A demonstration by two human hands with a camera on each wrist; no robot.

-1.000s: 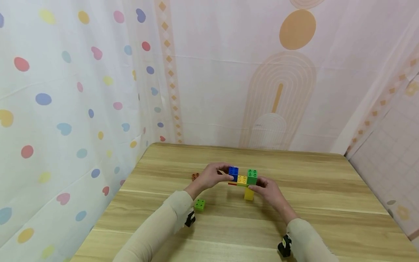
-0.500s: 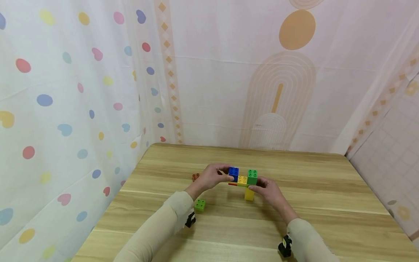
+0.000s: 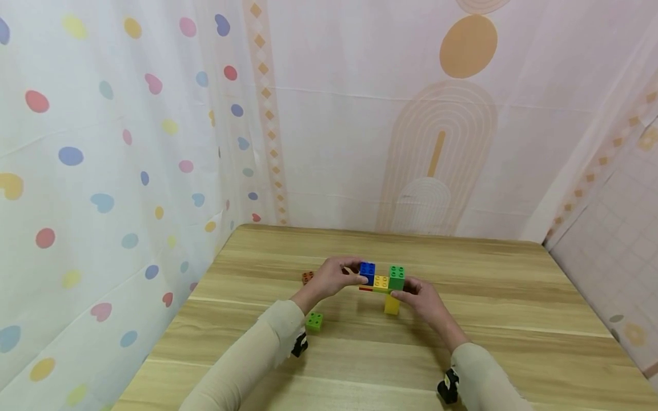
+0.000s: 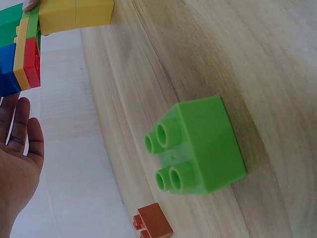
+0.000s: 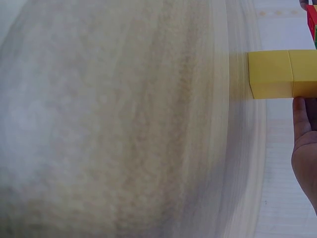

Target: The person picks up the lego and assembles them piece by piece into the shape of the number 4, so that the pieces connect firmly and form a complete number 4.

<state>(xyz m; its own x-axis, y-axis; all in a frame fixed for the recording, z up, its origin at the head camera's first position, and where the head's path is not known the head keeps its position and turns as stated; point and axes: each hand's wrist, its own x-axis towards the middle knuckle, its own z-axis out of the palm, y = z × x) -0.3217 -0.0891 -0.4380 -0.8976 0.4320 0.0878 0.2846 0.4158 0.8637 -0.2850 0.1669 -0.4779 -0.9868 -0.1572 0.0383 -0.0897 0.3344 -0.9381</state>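
A toy-brick structure stands on the table, raised on a column of yellow bricks. Over the column lie thin pieces: a red one, a light green one and a long yellow one. A blue brick sits at the left end of the top, a green brick at the right. My left hand pinches the blue brick, thumb in front and fingers behind. My right hand grips the structure's right end, thumb at the thin layer under the green brick; its other fingers are partly hidden behind.
A lime green brick lies on the wooden table beside my left forearm, studs up. Farther back, a brown-orange brick is partly covered by my left wrist. Patterned curtains hang behind and at the left of the table.
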